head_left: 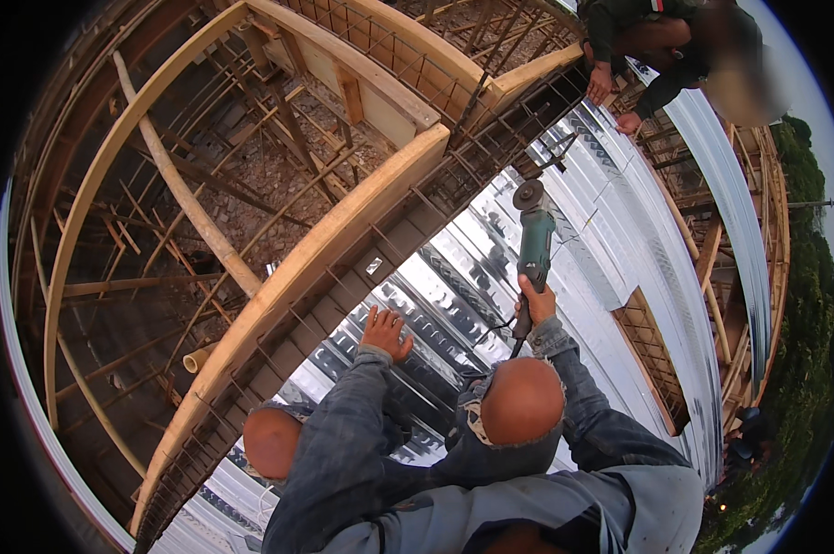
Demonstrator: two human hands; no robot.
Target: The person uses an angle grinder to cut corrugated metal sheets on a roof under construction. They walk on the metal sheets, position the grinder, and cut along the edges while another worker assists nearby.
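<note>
My right hand [539, 301] is wrapped round the rear grip of a green angle grinder [536, 242]. The grinder's disc [528, 194] points away from me over the shiny corrugated metal decking [592, 314], and a dark cord runs back from its grip. Whether the disc is spinning, I cannot tell. My left hand [386, 334] lies on the decking with its fingers spread and holds nothing. It is close to the rebar cage [334, 297] along the beam form. Both my knees show between my arms, through torn trousers.
A timber beam form [343, 217] borders the decking on the left. Beyond it a deep opening drops to rubble [260, 175] and wooden props. At the far right a co-worker's hands [611, 102] touch a decking sheet. A rebar-lined opening [652, 355] lies to my right.
</note>
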